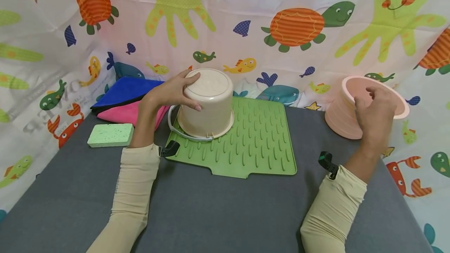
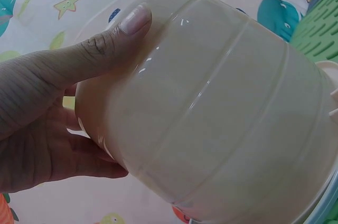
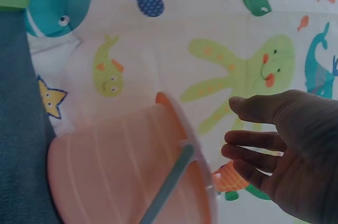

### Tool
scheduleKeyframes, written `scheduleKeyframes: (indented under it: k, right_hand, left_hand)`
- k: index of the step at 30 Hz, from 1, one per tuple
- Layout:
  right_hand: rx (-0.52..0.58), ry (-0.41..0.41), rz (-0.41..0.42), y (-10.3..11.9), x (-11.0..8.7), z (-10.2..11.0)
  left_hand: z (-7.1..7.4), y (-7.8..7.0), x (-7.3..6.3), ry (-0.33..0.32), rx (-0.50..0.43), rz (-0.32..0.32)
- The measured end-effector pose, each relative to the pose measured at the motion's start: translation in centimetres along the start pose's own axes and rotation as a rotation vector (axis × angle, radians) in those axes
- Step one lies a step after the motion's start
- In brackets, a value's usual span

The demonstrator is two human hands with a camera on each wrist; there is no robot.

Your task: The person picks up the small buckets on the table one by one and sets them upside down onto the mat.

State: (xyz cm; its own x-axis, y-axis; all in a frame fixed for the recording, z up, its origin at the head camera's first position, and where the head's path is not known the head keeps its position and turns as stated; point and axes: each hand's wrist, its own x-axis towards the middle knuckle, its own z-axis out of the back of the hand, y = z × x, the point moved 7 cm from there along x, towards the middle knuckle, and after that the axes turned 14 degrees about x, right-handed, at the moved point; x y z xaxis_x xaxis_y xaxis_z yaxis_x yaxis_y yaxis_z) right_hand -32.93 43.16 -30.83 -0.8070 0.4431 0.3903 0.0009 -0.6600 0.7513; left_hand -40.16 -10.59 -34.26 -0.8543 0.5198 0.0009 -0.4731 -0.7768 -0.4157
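A cream bucket (image 1: 207,108) stands upside down on a green drying mat (image 1: 260,139), its handle (image 1: 190,136) lying down around the rim. My left hand (image 1: 172,91) grips it near its upturned base. In the left wrist view the thumb (image 2: 136,20) lies along the bucket's ribbed side, with the fingers around the other side. A pink bucket (image 1: 342,112) sits upright at the right, its mouth facing up. Over that mouth hovers my right hand (image 1: 377,112); in the right wrist view its loosely bent fingers (image 3: 253,142) are apart from the rim and hold nothing.
At the left lies a pale green sponge (image 1: 110,135), in front of folded blue (image 1: 128,89) and pink cloths (image 1: 121,114). The grey table (image 1: 225,214) meets a curtain (image 1: 225,22) printed with sea animals behind and at both sides.
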Motion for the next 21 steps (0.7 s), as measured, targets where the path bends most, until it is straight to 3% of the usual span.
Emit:
scheduleKeyframes:
  k: [5, 8, 15, 21]
  right_hand:
    - [-0.041, 0.085, -0.054, -2.2, 0.6, -1.4]
    - [-0.086, 0.107, -0.045, -3.1, 0.9, -1.9]
    - [-0.125, 0.042, 0.079, -3.0, 1.0, -2.1]
    - [-0.120, 0.040, 0.088, -2.8, 0.9, -2.1]
  left_hand:
    - [0.0, 0.1, 0.1, -0.003, -0.002, -0.003]
    - [-0.1, 0.1, 0.1, -0.003, -0.006, -0.008]
    - [-0.1, 0.0, 0.0, 0.002, -0.017, 0.000]
    - [-0.1, 0.2, 0.0, 0.008, -0.015, 0.008]
